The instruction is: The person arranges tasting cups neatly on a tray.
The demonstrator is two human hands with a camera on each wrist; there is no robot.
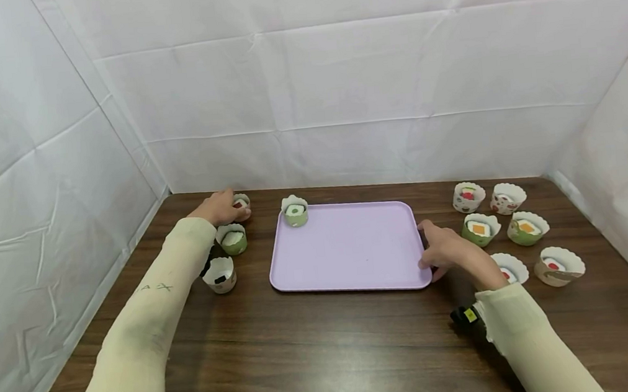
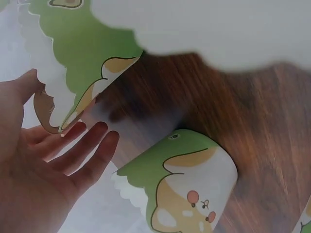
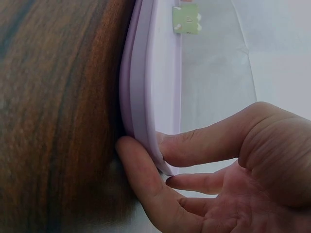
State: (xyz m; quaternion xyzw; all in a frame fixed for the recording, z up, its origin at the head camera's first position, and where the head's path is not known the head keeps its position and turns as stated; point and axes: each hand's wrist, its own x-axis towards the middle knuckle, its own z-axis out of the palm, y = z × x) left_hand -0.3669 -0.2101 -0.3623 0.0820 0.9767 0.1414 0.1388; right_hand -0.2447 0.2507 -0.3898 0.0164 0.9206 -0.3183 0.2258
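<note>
My left hand (image 1: 218,209) is at the far left of the table, with thumb and fingers around a paper baking cup (image 1: 242,199). In the left wrist view the thumb meets the scalloped rim of a green printed cup (image 2: 92,53); the fingers lie at its other side. My right hand (image 1: 446,245) pinches the right edge of a flat lilac tray (image 1: 346,246). The right wrist view shows the thumb over the tray rim (image 3: 150,97) and a finger below it. A green cup (image 1: 296,217) with a white and green piece stands at the tray's back left corner.
Two more cups, one green (image 1: 234,245) and one white (image 1: 222,282), stand nearer on the left. Several filled cups stand on the right, among them a green one with an orange-topped piece (image 1: 478,229). White cloth walls (image 1: 339,94) enclose the brown wooden table (image 1: 305,352).
</note>
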